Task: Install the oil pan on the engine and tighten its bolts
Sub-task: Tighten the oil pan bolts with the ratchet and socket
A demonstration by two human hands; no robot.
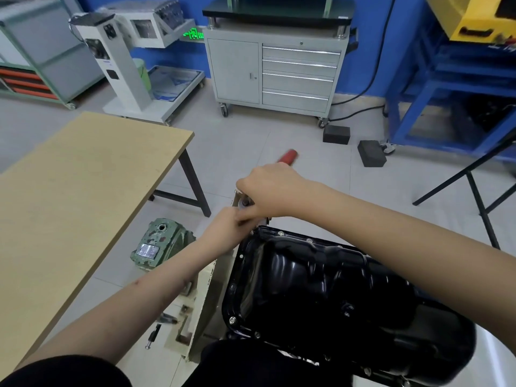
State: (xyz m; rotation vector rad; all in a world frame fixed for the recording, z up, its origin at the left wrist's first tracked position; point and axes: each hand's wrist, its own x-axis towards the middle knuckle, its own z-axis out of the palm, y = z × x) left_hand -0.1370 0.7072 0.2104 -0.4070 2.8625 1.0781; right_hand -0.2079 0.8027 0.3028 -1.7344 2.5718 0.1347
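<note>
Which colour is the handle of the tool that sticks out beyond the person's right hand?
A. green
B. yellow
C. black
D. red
D: the tool handle that shows just past the right hand is red, and it points away over the floor, above the far corner of the black oil pan.

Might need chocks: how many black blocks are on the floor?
2: one block beside the cabinet's right caster, the other block right of it. None seem hidden.
</note>
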